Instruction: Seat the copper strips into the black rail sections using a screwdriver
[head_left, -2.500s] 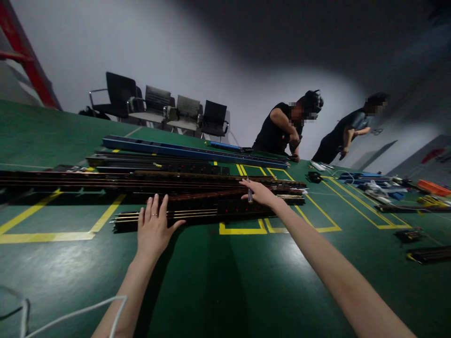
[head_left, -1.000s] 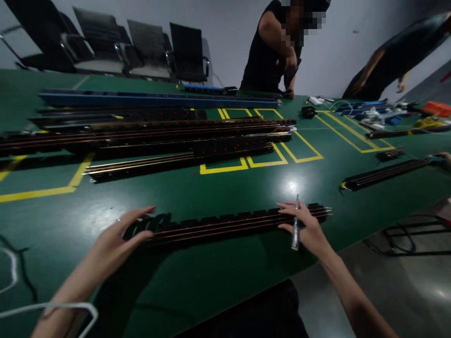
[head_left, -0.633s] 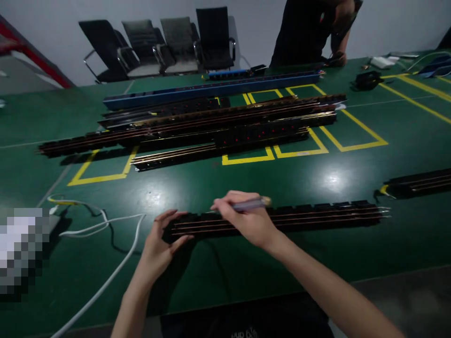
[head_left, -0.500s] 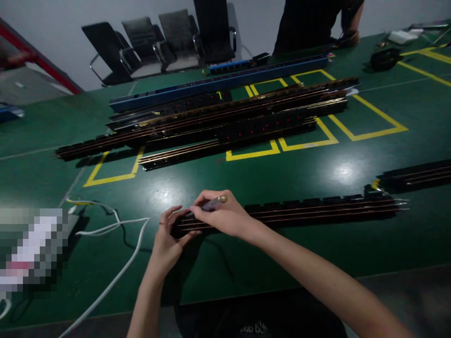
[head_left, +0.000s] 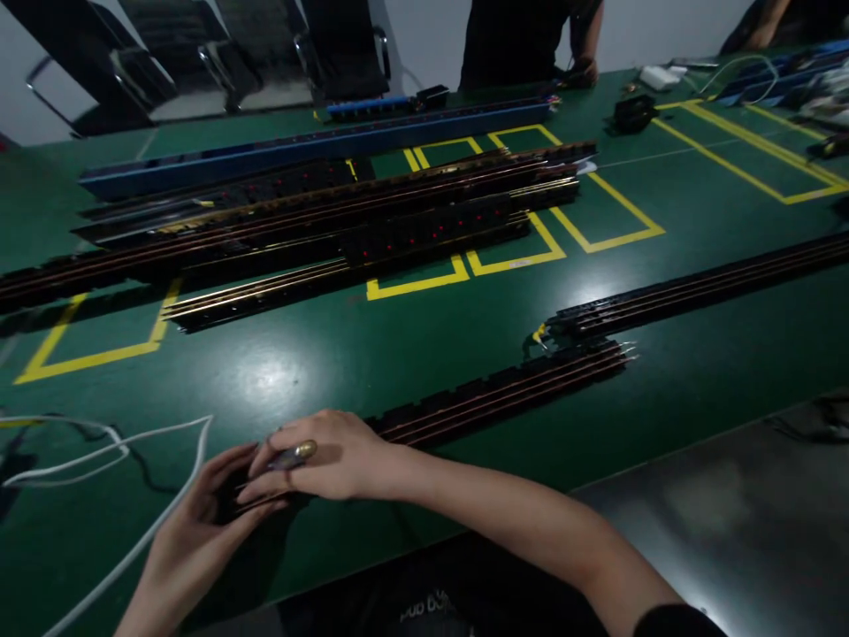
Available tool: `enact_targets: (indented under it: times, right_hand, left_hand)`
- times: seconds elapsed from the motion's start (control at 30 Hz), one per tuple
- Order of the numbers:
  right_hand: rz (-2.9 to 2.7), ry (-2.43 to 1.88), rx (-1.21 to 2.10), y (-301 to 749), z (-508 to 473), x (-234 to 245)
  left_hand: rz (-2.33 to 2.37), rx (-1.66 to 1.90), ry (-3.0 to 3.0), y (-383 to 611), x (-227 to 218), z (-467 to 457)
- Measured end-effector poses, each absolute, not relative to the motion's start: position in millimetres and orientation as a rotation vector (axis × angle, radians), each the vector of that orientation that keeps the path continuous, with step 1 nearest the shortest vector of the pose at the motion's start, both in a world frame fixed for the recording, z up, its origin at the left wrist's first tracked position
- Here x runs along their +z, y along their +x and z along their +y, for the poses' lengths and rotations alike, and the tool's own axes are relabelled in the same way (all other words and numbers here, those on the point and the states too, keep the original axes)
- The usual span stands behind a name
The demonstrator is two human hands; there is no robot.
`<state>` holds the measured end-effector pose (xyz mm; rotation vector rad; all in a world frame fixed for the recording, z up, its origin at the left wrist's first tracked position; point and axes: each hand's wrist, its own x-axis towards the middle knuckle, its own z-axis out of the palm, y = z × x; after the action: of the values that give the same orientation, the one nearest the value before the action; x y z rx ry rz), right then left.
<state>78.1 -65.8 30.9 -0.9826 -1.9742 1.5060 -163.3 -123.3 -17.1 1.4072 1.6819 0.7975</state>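
A long black strip with copper rails [head_left: 504, 394] lies near the front edge of the green table [head_left: 411, 345]. My left hand [head_left: 205, 504] is curled around the strip's left end. My right hand [head_left: 325, 460] rests over that same end, fingers closed on a small tool with a brass-coloured cap [head_left: 295, 455]. The tool's tip is hidden under my fingers.
Several longer black and copper strips [head_left: 298, 230] and a blue rail [head_left: 311, 146] lie across yellow floor-style markings further back. Another strip [head_left: 703, 287] runs off right. White cables [head_left: 106, 447] lie at left. A person in black [head_left: 523, 40] stands at the far side, with chairs behind.
The strip was pulled from the pile to the front edge. Both hands have come to its left end, the right hand keeping the tool. My view has shifted right and closer.
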Motion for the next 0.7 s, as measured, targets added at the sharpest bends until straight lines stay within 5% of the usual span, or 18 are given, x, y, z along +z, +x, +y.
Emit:
enact_targets:
  times: [0.7]
  right_hand:
    - [-2.015,-0.842,1.496,178,-48,45]
  left_hand:
    - [1.712,0.715,2.513,-51,1,-117]
